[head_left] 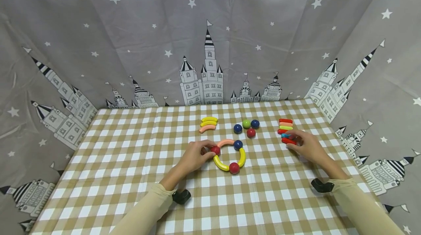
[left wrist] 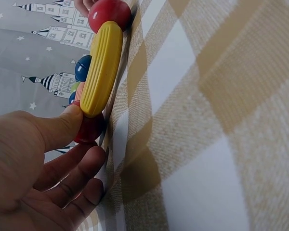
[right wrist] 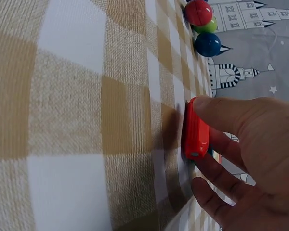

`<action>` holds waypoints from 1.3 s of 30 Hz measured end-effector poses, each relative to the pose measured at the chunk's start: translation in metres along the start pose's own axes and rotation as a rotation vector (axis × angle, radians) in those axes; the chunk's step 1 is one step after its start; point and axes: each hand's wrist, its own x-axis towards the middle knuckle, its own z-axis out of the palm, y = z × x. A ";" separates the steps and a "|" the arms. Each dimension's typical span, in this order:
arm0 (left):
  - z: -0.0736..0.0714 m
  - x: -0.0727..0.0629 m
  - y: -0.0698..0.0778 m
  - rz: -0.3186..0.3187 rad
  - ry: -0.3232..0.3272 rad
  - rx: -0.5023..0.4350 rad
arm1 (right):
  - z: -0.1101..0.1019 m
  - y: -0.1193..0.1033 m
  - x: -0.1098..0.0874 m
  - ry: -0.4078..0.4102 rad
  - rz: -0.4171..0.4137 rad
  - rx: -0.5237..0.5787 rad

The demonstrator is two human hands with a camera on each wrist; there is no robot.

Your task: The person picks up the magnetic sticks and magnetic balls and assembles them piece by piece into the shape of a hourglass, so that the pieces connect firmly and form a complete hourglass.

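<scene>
My left hand (head_left: pixel 196 155) pinches a red ball (head_left: pixel 215 150) on the left of a ring of balls and curved rods. Round the ring come a salmon curved rod (head_left: pixel 226 142), a navy ball (head_left: pixel 238 144), a yellow curved rod (head_left: pixel 242 157), another red ball (head_left: pixel 234 168) and a second yellow curved rod (left wrist: pixel 102 70). On the right, my right hand (head_left: pixel 307 147) holds a red rod (right wrist: pixel 196 130) between thumb and fingers, at the near end of a row of short rods. A blue rod (head_left: pixel 286 136) lies beside it, partly hidden by the fingers.
Behind the ring sit two navy balls (head_left: pixel 238 128), a green ball (head_left: pixel 246 124) and a loose red ball (head_left: pixel 251 133). Two yellow curved rods (head_left: pixel 209 121) and a salmon one (head_left: pixel 207 128) lie back left. A checked cloth (head_left: pixel 125 176) covers the table; a grey curtain (head_left: pixel 138 45) hangs behind.
</scene>
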 end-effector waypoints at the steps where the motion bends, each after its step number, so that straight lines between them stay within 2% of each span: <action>1: 0.000 0.000 0.000 0.004 0.002 -0.001 | 0.001 0.001 0.000 0.005 -0.009 -0.001; 5: -0.001 0.000 -0.001 0.013 0.005 -0.001 | 0.004 0.000 0.001 0.024 -0.069 -0.001; 8: -0.001 0.001 -0.001 0.017 0.006 0.000 | 0.004 -0.003 0.002 0.007 -0.079 -0.010; 18: -0.001 0.001 -0.001 0.018 0.005 -0.003 | 0.002 -0.008 0.006 -0.080 0.009 -0.023; 29: -0.002 0.000 -0.001 0.004 -0.003 -0.005 | 0.000 -0.017 0.006 -0.098 -0.024 -0.067; 39: -0.001 -0.001 0.000 -0.006 -0.015 -0.015 | -0.009 -0.033 0.007 -0.150 -0.019 -0.034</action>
